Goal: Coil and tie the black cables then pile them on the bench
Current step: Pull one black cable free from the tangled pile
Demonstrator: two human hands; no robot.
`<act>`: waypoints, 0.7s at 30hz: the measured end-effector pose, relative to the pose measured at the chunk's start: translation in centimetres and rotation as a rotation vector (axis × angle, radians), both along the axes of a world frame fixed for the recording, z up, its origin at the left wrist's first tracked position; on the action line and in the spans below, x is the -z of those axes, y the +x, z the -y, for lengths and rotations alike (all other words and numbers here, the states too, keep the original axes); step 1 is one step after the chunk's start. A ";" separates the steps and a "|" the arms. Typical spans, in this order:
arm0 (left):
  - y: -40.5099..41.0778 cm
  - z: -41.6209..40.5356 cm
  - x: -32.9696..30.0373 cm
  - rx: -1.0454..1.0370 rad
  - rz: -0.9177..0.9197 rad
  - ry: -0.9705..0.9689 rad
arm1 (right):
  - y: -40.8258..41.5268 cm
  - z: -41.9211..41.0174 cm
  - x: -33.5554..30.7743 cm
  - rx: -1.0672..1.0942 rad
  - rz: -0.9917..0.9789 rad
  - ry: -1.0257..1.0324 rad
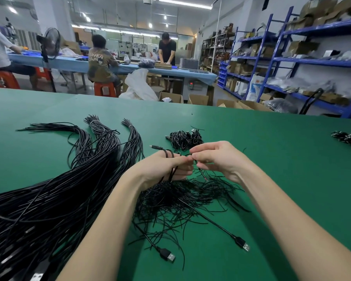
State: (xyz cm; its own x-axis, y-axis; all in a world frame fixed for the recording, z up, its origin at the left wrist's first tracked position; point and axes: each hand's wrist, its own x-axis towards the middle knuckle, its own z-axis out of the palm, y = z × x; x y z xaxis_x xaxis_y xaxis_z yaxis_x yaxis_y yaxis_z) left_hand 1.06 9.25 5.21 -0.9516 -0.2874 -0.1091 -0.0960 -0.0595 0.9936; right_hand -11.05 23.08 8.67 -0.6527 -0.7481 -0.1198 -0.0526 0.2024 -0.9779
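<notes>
My left hand [166, 169] grips a coiled black cable [169, 154] looped round its fingers, a small plug sticking out at the top. My right hand [215, 159] pinches a thin black tie [199, 170] at the coil, fingertips meeting those of the left hand. Beneath both hands lies a heap of loose black ties [182, 201]. A pile of tied coils [185, 138] sits just beyond the hands on the green bench [272, 169]. Large bundles of long black cables [55, 199] spread across the left.
Two USB plugs [167, 256] [242, 243] lie near the front edge. More coiled cables [349, 138] rest at the far right. Beyond the bench are cardboard boxes [199, 99], blue shelving [292, 61], and people at a blue table [130, 67].
</notes>
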 end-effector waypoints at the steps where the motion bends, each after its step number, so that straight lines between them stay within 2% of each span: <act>1: 0.0 0.0 -0.1 0.002 0.002 -0.008 | 0.1 0.0 0.1 0.028 0.025 -0.039; 6: 0.0 -0.3 -0.2 0.008 0.003 0.012 | 1.1 0.3 0.1 0.117 0.117 -0.152; 11: -0.2 0.0 -0.6 -0.087 -0.088 0.173 | 2.1 0.2 0.4 0.062 0.087 -0.105; 13: -0.5 -0.3 -0.6 -0.148 -0.085 0.207 | 2.5 0.4 1.0 0.050 0.010 -0.050; 16: -0.9 -0.7 0.1 -0.164 -0.100 0.146 | 3.0 1.0 1.8 0.106 -0.133 -0.033; 20: -1.0 -0.9 0.5 -0.200 -0.128 0.153 | 3.1 1.4 2.8 0.189 -0.434 0.003; 21: -1.0 -0.9 0.5 -0.207 -0.132 0.152 | 2.9 1.2 2.8 0.158 -0.437 0.023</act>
State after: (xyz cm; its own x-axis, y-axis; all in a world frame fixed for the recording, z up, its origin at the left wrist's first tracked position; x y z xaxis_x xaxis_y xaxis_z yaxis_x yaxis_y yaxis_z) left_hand 0.10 10.13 4.66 -0.8830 -0.4672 -0.0449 0.0633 -0.2133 0.9749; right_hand -8.11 21.87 5.85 -0.7515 -0.6357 0.1766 -0.4257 0.2627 -0.8659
